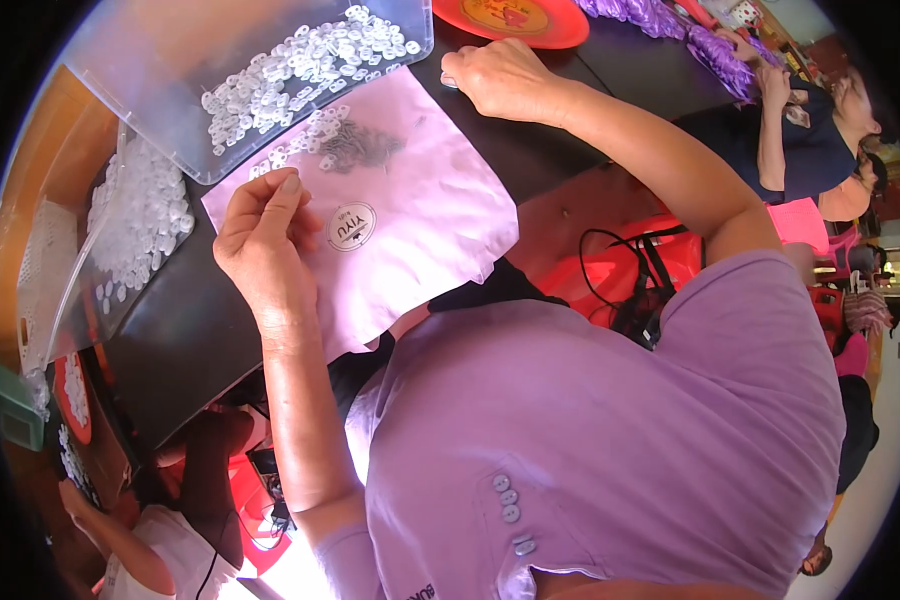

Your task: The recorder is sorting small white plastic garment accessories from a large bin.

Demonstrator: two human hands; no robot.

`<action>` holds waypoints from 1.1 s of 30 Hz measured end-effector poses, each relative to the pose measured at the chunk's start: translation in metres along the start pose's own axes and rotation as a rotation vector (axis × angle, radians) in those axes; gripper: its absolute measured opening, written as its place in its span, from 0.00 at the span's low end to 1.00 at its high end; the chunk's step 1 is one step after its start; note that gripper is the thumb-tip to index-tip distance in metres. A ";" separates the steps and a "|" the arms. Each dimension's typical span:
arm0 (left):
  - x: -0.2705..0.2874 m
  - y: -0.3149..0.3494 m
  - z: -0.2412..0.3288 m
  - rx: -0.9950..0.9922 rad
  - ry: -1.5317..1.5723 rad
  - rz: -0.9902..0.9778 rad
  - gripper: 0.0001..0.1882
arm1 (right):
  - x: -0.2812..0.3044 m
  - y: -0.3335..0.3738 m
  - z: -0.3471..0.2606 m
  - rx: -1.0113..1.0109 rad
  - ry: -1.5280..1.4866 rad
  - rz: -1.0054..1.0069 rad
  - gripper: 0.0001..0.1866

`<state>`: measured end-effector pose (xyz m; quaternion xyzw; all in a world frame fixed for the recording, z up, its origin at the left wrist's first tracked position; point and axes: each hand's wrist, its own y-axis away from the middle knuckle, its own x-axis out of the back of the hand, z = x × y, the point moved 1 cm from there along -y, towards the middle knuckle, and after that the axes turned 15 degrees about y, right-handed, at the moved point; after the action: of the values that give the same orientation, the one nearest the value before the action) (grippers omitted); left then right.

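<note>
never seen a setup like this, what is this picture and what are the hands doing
No machine: a person works bare-handed, filmed by a fisheye camera on their head, which bends straight edges. On the dark table are a clear bin of small white pieces, a red plate and a pink cloth with more white pieces and thin dark bits. The left hand pinches over the cloth; the right hand curls near the plate. Whether either holds something isn't clear.

The shirt (610,420) is purple — short-sleeved, with pale buttons (510,497).
</note>
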<state>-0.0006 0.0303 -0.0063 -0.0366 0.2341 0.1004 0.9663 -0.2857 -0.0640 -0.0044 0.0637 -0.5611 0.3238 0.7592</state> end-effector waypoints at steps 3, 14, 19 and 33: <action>-0.001 0.000 0.001 0.008 0.019 -0.002 0.05 | 0.000 -0.002 -0.002 0.007 0.021 -0.001 0.07; -0.002 0.001 0.002 -0.001 0.008 -0.008 0.03 | 0.009 -0.007 -0.007 0.043 0.020 -0.136 0.05; -0.005 0.001 0.000 -0.038 -0.047 -0.064 0.04 | 0.022 -0.015 -0.003 -0.061 -0.239 -0.104 0.13; -0.012 0.007 0.002 -0.169 -0.092 -0.260 0.13 | 0.065 -0.046 -0.087 0.084 -1.354 -0.324 0.14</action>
<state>-0.0118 0.0356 0.0004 -0.1430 0.1736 -0.0045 0.9744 -0.1791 -0.0327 0.0350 0.3640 -0.8813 0.1167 0.2779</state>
